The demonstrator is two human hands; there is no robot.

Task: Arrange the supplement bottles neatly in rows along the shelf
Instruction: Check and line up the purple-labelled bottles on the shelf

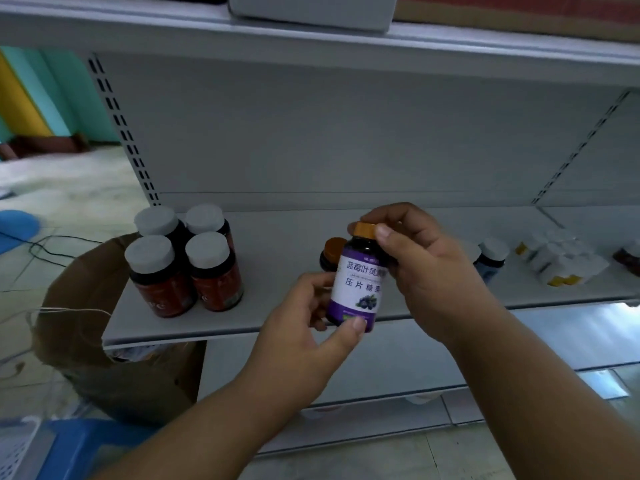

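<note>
Held bottle: a dark bottle (356, 289) with a white and purple label and a gold cap was held upright in front of the shelf's front edge, between both hands.
Left hand: the left hand (311, 317) gripped the bottle's lower part, thumb pressed on the base of the label, fingers curled behind it.
Right hand: the right hand (415, 271) pinched the gold cap, thumb on the near side of the cap, fingers wrapped over its top and far side.
Behind the fingers: a second gold-capped bottle (333, 252) stood on the shelf (277, 244), partly hidden by the held bottle.
Left of the fingers: four red bottles (183, 261) with grey caps stood well apart from the hands, two by two and touching, at the shelf's left end.
Right of the fingers: a dark bottle with a white cap (493, 258) stood just past the right hand; beyond it lay a cluster of small white packs (561, 261), blurred.
Below the left fingers: an open cardboard box (104, 341) sat under the shelf's left end.
Above: an upper shelf (173, 26) carried a white carton (311, 10).
</note>
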